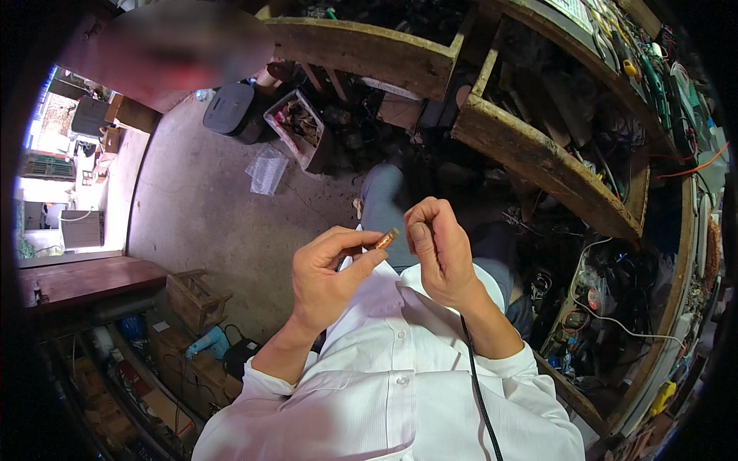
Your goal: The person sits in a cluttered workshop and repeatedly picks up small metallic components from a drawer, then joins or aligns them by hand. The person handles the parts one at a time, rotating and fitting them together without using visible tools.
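Observation:
Between the thumb and fingers of my left hand [323,273] is a small copper-coloured cylindrical piece [387,238], tilted up to the right, with a duller greenish tip. Close by on the right, my right hand [442,253] is closed, thumb pressed against curled fingers. Whatever those fingers hold, if anything, is hidden. A narrow gap separates the two hands, and both are raised in front of my white shirt [384,369]. A black cord [478,388] runs from beside my right wrist down over the shirt.
Two wooden drawers [546,165] [369,50] jut out ahead, under a cluttered bench with tools [653,84]. A box of scraps [300,127], a dark lidded bin [229,109] and bubble wrap [267,170] lie on the concrete floor. At left stands a small wooden stool [198,300].

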### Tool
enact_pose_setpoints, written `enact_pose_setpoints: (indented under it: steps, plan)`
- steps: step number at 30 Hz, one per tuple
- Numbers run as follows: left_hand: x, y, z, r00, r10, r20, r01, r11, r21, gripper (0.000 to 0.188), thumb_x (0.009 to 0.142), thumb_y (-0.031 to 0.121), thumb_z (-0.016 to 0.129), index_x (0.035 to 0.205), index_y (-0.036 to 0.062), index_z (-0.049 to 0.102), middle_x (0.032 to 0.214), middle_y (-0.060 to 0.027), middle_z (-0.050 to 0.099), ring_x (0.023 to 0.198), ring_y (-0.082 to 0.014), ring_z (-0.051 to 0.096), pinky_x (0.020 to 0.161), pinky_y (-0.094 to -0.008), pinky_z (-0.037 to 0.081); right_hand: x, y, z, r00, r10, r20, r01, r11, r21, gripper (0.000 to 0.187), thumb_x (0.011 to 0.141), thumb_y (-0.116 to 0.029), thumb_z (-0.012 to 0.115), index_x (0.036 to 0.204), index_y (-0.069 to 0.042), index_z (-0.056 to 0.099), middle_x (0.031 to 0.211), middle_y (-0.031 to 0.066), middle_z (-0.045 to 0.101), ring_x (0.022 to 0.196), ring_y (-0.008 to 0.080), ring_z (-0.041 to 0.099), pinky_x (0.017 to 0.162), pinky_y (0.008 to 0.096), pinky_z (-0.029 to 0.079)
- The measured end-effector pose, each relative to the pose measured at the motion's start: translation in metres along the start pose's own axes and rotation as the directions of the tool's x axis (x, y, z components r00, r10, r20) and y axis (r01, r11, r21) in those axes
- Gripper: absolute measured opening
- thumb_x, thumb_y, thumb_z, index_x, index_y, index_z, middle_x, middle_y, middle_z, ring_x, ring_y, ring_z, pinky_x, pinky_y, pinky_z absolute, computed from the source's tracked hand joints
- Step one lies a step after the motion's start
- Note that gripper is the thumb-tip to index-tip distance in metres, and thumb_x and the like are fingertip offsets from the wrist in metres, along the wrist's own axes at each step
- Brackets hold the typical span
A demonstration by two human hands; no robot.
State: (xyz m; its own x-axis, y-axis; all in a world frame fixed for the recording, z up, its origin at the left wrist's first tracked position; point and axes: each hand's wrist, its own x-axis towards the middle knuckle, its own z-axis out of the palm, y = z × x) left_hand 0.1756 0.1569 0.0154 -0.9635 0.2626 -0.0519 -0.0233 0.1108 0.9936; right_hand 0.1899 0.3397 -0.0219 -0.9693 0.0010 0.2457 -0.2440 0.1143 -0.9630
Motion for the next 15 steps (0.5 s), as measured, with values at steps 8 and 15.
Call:
enact_pose_setpoints:
  steps: [8, 15]
  plan:
    - [0.002, -0.007, -0.001, 0.989, -0.140, 0.053, 0.149, 0.955, -0.257, 0.019, 0.088, 0.001, 0.070, 0.106, -0.0059, 0.069, 0.091, -0.0093, 0.070, 0.081, -0.0126, 0.066, 0.072, -0.0235, 0.053, -0.001, -0.007, 0.002, 0.979, 0.199, 0.039, -0.202, 0.940, 0.277, 0.012, 0.104, -0.012, 0.045, 0.103, 0.000, 0.048, 0.077, 0.0006, 0.049, 0.065, 0.0065, 0.043, 0.057, 0.0226, 0.039]
    - [0.005, -0.016, -0.007, 0.967, -0.202, 0.153, 0.252, 0.835, -0.488, 0.023, 0.096, 0.007, 0.061, 0.112, -0.0081, 0.064, 0.092, -0.0144, 0.069, 0.073, -0.0168, 0.066, 0.068, -0.0290, 0.057, -0.002, -0.004, 0.002, 0.972, 0.226, 0.064, -0.234, 0.912, 0.335, 0.013, 0.105, -0.014, 0.044, 0.103, -0.001, 0.048, 0.076, -0.0002, 0.049, 0.063, 0.0053, 0.042, 0.055, 0.0216, 0.038]
